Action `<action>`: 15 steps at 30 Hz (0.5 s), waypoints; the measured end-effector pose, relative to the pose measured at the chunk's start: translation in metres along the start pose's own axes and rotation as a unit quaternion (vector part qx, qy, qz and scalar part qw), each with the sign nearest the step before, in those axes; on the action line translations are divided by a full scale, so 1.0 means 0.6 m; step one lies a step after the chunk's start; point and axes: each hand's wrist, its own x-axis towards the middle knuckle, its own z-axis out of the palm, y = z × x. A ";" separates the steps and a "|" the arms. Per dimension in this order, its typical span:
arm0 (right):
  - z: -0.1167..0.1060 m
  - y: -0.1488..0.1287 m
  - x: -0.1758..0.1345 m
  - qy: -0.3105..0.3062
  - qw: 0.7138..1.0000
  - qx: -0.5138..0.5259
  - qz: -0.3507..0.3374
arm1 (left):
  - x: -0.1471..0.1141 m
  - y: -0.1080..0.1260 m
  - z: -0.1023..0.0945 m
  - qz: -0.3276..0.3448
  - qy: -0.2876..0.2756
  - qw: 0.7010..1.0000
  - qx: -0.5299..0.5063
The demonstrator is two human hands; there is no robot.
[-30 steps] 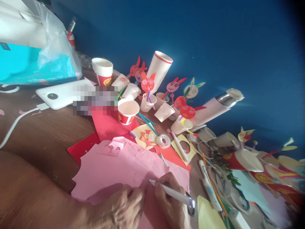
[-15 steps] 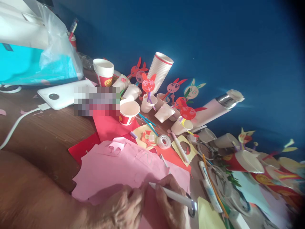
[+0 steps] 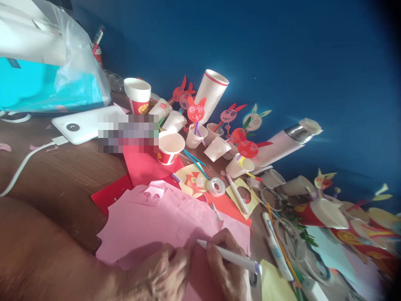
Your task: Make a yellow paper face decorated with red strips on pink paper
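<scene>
My right hand (image 3: pixel 227 267) grips a white pen (image 3: pixel 234 257) whose tip points down-left at the paper beneath it. Just left of it, my left hand (image 3: pixel 164 271) presses on the pink paper (image 3: pixel 140 221) with its fingers bent and close together. The two hands nearly touch around the pen tip. Faint curved outlines and an M-like line show on the paper, and a scalloped notch is cut near its upper edge. Any mark under the pen tip is hidden by my fingers. The pink sheet overlaps red paper (image 3: pixel 147 165).
Beyond the paper are a clear tape roll (image 3: pixel 216 187), small white cups (image 3: pixel 196 137) with paper rabbit faces, a stack of paper cups (image 3: pixel 211 94) and a pink bottle (image 3: pixel 278 146). A glue pen (image 3: pixel 277 246) lies right. A white power bank (image 3: pixel 84 125) with cable sits left.
The view has shifted very slightly, with the scene moving a little to the right. Both hands keep nearly the same place on the paper; the pen's angle has barely changed.
</scene>
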 end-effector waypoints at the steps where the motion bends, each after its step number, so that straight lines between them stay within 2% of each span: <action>1: 0.000 0.000 0.000 0.000 1.000 0.001 0.003 | 0.002 -0.005 0.002 0.009 0.002 1.000 -0.001; 8: 0.000 -0.005 0.003 -0.021 0.999 -0.005 -0.040 | 0.002 -0.011 0.006 0.040 0.012 0.999 0.001; 15: 0.002 -0.004 0.004 -0.044 0.999 0.013 -0.021 | 0.001 -0.013 0.007 0.050 0.007 0.999 -0.001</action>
